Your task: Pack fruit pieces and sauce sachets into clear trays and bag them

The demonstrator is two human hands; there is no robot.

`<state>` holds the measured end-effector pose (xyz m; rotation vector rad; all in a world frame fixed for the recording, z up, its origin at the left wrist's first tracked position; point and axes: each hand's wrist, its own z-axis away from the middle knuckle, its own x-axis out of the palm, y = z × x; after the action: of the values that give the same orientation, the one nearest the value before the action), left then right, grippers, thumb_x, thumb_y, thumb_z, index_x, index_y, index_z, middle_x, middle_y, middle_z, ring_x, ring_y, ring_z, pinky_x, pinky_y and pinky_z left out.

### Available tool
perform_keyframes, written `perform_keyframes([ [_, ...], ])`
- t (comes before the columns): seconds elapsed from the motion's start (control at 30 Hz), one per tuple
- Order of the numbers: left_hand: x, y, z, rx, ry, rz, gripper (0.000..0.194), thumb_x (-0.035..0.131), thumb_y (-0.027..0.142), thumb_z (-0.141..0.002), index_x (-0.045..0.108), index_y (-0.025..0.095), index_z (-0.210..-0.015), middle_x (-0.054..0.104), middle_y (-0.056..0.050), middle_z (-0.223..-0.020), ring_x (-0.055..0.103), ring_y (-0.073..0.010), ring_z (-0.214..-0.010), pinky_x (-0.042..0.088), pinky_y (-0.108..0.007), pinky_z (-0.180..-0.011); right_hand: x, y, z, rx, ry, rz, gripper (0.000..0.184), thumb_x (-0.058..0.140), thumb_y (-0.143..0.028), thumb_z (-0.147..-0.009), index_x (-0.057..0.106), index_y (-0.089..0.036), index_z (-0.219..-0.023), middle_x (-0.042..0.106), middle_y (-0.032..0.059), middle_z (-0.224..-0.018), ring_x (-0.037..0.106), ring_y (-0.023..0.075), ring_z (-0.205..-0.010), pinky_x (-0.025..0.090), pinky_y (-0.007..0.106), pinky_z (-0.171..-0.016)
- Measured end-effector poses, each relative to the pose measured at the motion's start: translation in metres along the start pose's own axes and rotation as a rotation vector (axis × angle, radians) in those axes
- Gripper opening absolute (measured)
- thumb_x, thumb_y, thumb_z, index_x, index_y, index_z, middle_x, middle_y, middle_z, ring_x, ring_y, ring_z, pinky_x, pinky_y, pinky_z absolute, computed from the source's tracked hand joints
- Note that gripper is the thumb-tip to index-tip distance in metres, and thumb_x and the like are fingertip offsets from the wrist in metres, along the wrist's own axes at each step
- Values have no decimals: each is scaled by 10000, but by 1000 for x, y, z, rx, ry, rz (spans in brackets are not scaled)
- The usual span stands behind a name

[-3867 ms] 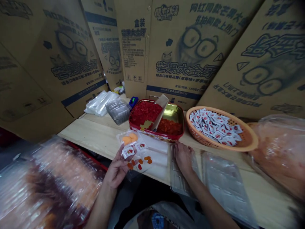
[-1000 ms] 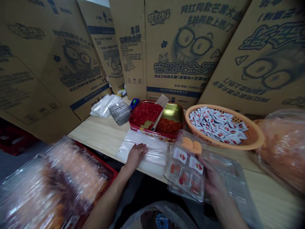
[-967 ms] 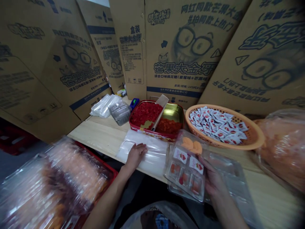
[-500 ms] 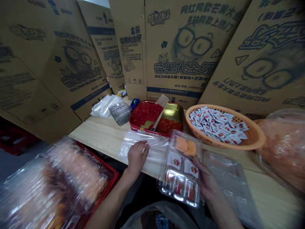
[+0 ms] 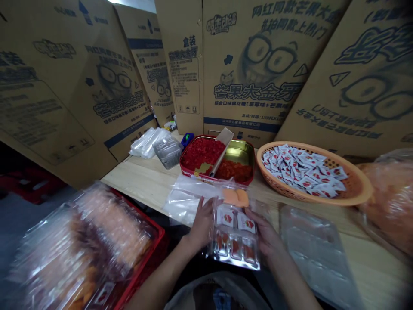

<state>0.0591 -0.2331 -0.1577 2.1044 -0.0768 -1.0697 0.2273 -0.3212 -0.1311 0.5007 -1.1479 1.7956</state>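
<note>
Right grip (image 5: 263, 232): we see its fingers bent around the right long edge of the filled tray (image 5: 235, 233), pinching it.
Left grip (image 5: 204, 224): against the opposite edge; we cannot tell whether it pinches tray or film.
Tray axis: directed away from the body, the tray between both grips, neither clearly nearer; far end toward the tin, near end short of the desk.
Tray contents: orange pieces (image 5: 236, 197) at the far end, two sachets between the grips, red pieces nearest us.
Clear film (image 5: 183, 191): beyond and left of the left grip, folds reaching the tray; we cannot tell whether they enclose it.
Tin (image 5: 241, 151): beyond both grips.
Basket (image 5: 363, 191): beyond and right of the right grip, holding more sachets.
Flat trays (image 5: 322, 254): right of the right grip.
Desk (image 5: 135, 174): pale wood under these items.
Red crate (image 5: 155, 247): left of the left grip, bearing packed goods.
Room: cartons (image 5: 258, 64) standing behind everything.
</note>
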Motion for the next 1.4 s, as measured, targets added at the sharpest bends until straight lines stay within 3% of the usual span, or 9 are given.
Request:
perform_keyframes([
  [0.17, -19, -15, -18, -344, 217, 274, 468, 578, 384, -756, 516, 175, -1170, 489, -130, -1268, 435, -226, -1170, 322, -382, -985, -10, -10, 2, -29, 103, -66, 209, 712, -91, -601, 651, -201, -767, 705, -12, -718, 661, 171, -623, 554, 299, -628],
  [0.3, -21, -14, -36, -555, 4, 606, 428, 654, 473, -654, 630, 146, -929, 631, -39, -751, 570, -154, -684, 451, -288, -671, -8, -13, 9, -16, 46, -42, 236, 728, -106, -585, 658, -194, -792, 709, 4, -762, 669, 201, -677, 554, 349, -704],
  [0.4, -15, -10, -40, -590, -3, 677, 402, 636, 517, -643, 611, 122, -711, 535, 15, -547, 462, -89, -487, 382, -226, -500, -11, -17, 11, -61, 29, -15, 234, 713, -115, -623, 657, -204, -833, 711, 2, -811, 671, 196, -704, 538, 363, -771],
  [0.6, -14, -7, -29, -616, 126, 722, 416, 759, 428, -509, 578, 142, -751, 444, 78, -522, 380, -51, -476, 282, -186, -472, -12, -59, 9, -338, 154, -64, 119, 684, -195, -664, 652, -217, -777, 709, 3, -748, 669, 210, -699, 539, 387, -769],
  [0.73, -14, 2, -26, -619, 114, 736, 335, 742, 403, -552, 555, 146, -657, 489, 55, -541, 440, -66, -508, 312, -194, -508, 14, -89, -3, -609, 159, -109, 139, 671, -203, -672, 643, -201, -808, 703, -9, -755, 661, 169, -722, 542, 317, -755],
  [0.9, -13, 22, -21, -644, -32, 850, 293, 621, 422, -697, 603, 155, -818, 649, -46, -815, 618, -156, -757, 426, -256, -675, 50, -96, -25, -807, 62, -144, 131, 640, -201, -694, 632, -161, -818, 693, -13, -748, 645, 129, -681, 541, 260, -691],
  [1.0, -11, 27, -17, -688, -65, 970, 346, 631, 431, -691, 607, 145, -885, 653, -48, -768, 628, -168, -761, 445, -285, -704, 62, -95, -32, -869, 24, -144, 58, 626, -163, -700, 614, -169, -757, 679, -36, -713, 630, 99, -642, 536, 220, -647],
  [1.13, -10, 28, -17, -689, 69, 924, 404, 763, 333, -550, 606, 134, -866, 602, 17, -615, 577, -113, -614, 419, -231, -621, 68, -93, -29, -873, 32, -149, 42, 624, -150, -697, 593, -178, -701, 650, -56, -657, 613, 87, -608, 532, 205, -616],
  [1.4, -12, 35, -21, -658, 150, 854, 404, 784, 240, -511, 589, 138, -850, 578, 47, -592, 502, -67, -549, 393, -192, -564, 78, -88, -17, -927, -9, -111, 137, 663, -211, -667, 602, -185, -786, 663, -33, -760, 632, 144, -774, 524, 306, -756],
])
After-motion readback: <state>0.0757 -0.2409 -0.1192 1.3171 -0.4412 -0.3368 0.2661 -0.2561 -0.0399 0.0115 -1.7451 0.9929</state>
